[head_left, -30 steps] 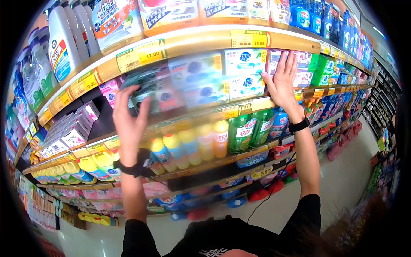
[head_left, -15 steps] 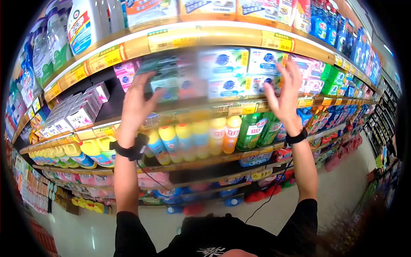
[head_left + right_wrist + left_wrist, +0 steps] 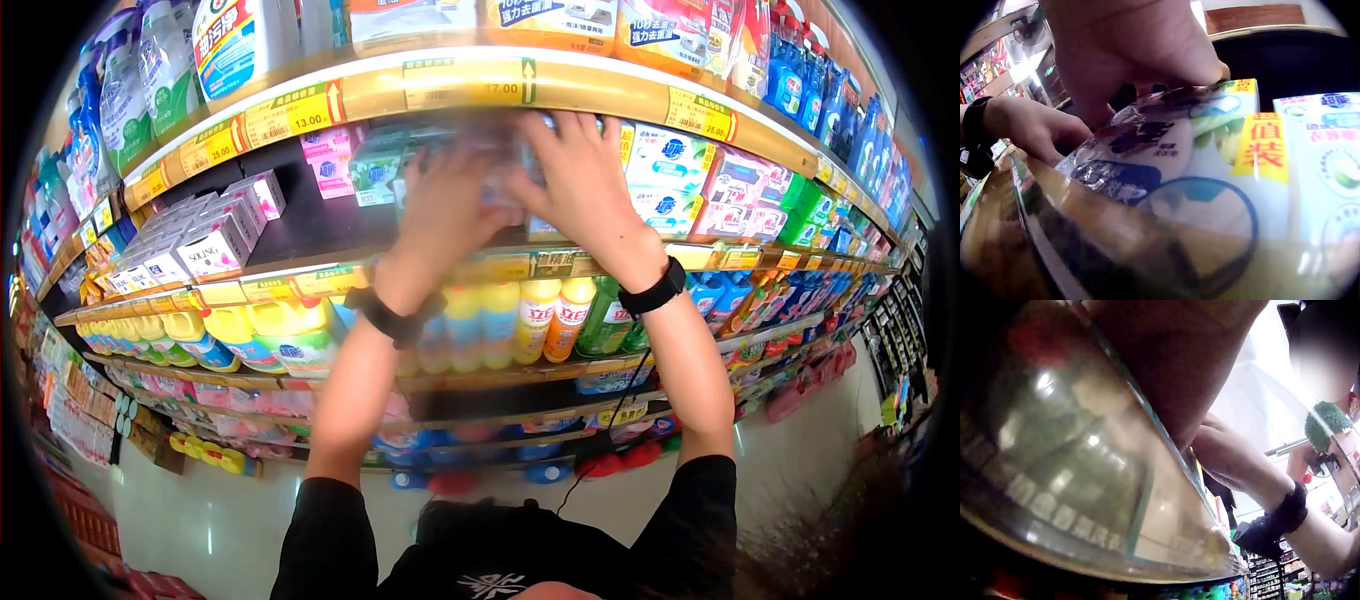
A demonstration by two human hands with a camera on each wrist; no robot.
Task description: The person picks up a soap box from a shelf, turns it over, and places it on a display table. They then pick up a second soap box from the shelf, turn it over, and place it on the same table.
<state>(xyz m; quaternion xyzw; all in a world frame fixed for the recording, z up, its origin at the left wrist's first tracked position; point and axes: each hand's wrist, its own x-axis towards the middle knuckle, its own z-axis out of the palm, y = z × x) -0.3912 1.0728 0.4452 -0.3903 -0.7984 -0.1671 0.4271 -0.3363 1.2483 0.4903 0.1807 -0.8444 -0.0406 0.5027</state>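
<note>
Here's the left hand (image 3: 450,205), a smear over the packs; its fingers blur so much that I can't tell whether they pinch anything. Beside it, the right hand (image 3: 580,190) shows better: fingers spread, reaching over a wrapped pack (image 3: 1129,140) with a yellow label. That pack sits on the middle shelf (image 3: 330,235), right under the hand, its top partly covered and its near side lost in glare. Just beside it, a second pack (image 3: 1322,162) is cut off by the right wrist view's edge. Over in the left wrist view, a glossy surface (image 3: 1085,512) fills the near side, too blurred to identify, its lettering hard to read.

Now the containers! White cartons (image 3: 215,245) line up to the left. Below, yellow bottles (image 3: 540,320) blur together beside an orange bottle (image 3: 570,315), while blue bottles (image 3: 787,85) crowd the upper right; I can't make out how full any are.
</note>
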